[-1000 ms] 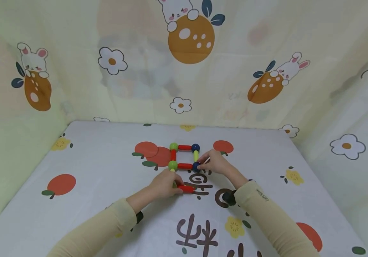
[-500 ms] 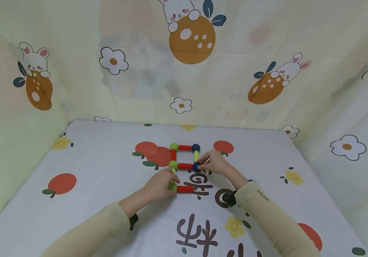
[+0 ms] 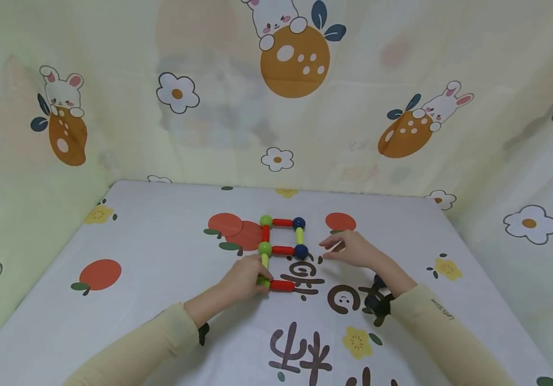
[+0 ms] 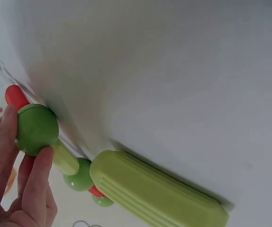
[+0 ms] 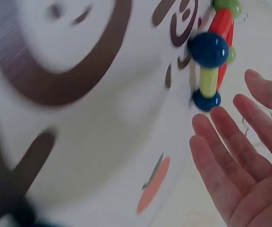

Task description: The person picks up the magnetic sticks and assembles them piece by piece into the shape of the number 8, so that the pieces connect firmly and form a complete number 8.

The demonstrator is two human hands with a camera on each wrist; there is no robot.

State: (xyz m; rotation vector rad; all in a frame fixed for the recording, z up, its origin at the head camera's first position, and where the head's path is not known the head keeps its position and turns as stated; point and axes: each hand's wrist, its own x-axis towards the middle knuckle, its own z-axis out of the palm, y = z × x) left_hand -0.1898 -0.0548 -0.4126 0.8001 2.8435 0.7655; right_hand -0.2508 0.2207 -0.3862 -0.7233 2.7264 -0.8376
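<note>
My left hand (image 3: 243, 279) pinches a green ball (image 4: 38, 130) between thumb and fingers. A red stick (image 3: 282, 286) extends right from that ball, and a yellow-green stick (image 3: 264, 261) runs from it to the green corner ball (image 3: 264, 249) of a square. The square has green balls on its left and dark blue balls on its right. Three red sticks and one yellow-green stick (image 3: 299, 236) form its sides. My right hand (image 3: 353, 250) holds nothing, fingers apart, right of the near dark blue ball (image 3: 301, 252); the right wrist view shows the gap between them.
Another yellow-green stick (image 4: 159, 189) lies large in the left wrist view's foreground. A dark blue round piece (image 3: 379, 281) shows beside the right wrist. The white tablecloth (image 3: 161, 241) carries printed fruit, flowers and brown lettering. A patterned curtain (image 3: 218, 134) encloses the back and sides.
My right hand has let go of the near dark blue ball and moved right, its fingers spreading. The left hand stays at the green ball, having shifted its fingers slightly.
</note>
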